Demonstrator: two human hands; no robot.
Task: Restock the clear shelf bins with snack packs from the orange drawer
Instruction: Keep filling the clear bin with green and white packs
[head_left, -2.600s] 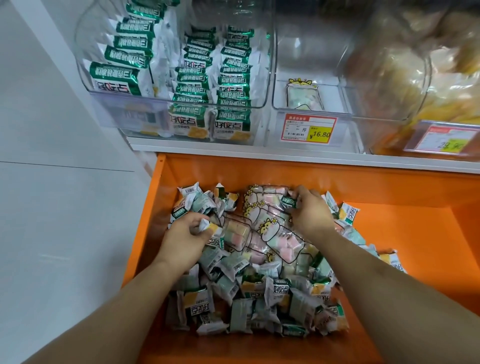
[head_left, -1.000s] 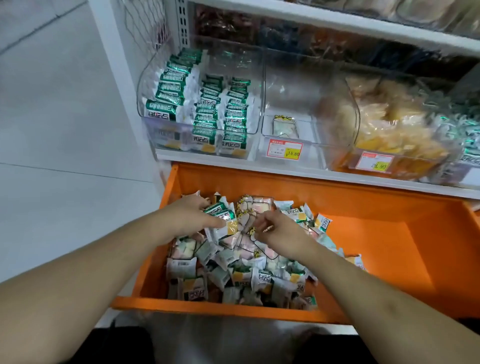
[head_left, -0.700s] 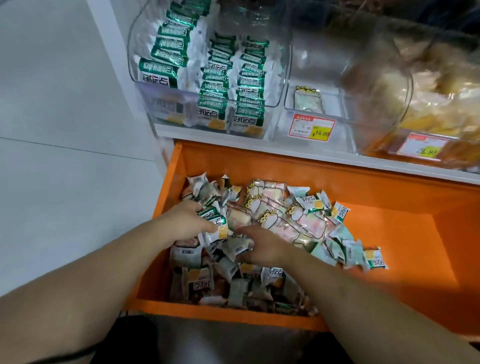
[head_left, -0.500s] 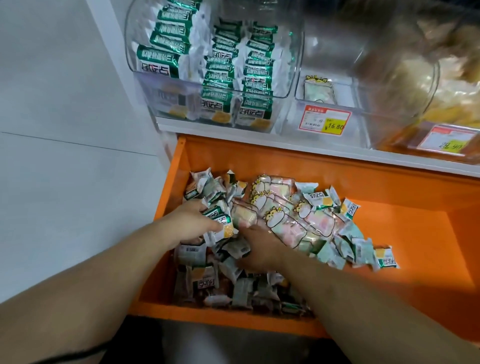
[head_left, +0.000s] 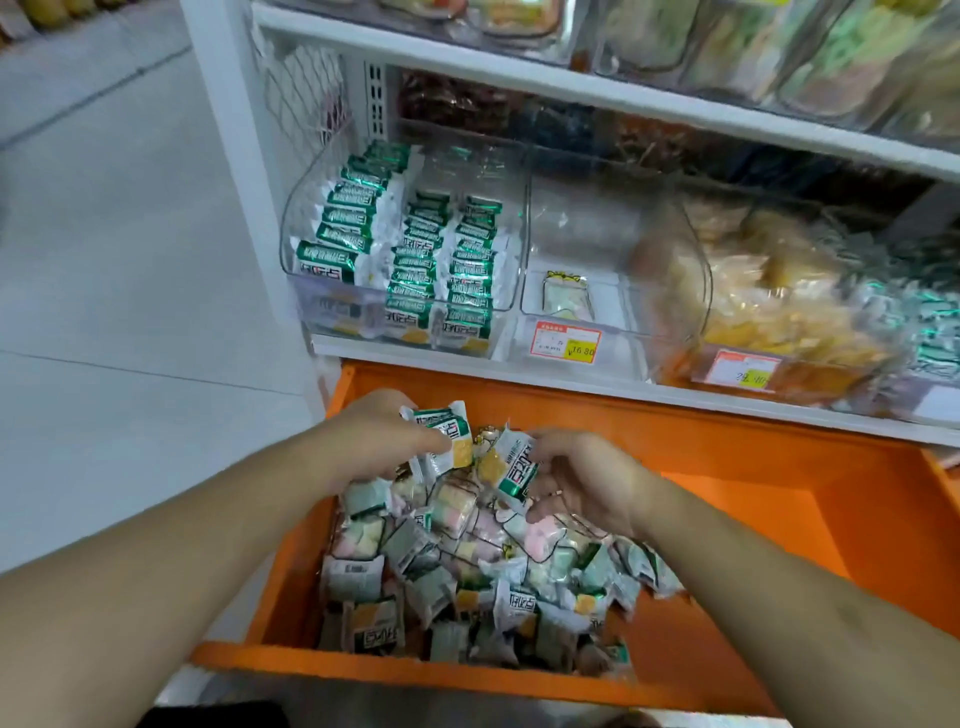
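Since half a second ago both hands have lifted out of the pile, each now carrying green-and-white snack packs above the orange drawer (head_left: 727, 519). The left hand (head_left: 374, 441) has its fingers curled around a small bunch of packs (head_left: 441, 434), at least two, though the exact number is hard to tell. The right hand (head_left: 582, 480) pinches one pack (head_left: 514, 462) against its thumb, tilted on end. Held this way, the packs look gathered for a single trip up to the shelf.

The loose pile (head_left: 467, 566) fills the drawer's left half: green-and-white packs mixed with pastel marshmallow packs, too many to count.

Above, four clear bins show. The left bin (head_left: 306, 270) holds three neat rows of the same green packs, so it is likely the target. The next bin (head_left: 613, 291) holds a single marshmallow pack (head_left: 566, 296). Two price tags hang in front, one (head_left: 566, 345) on that bin.
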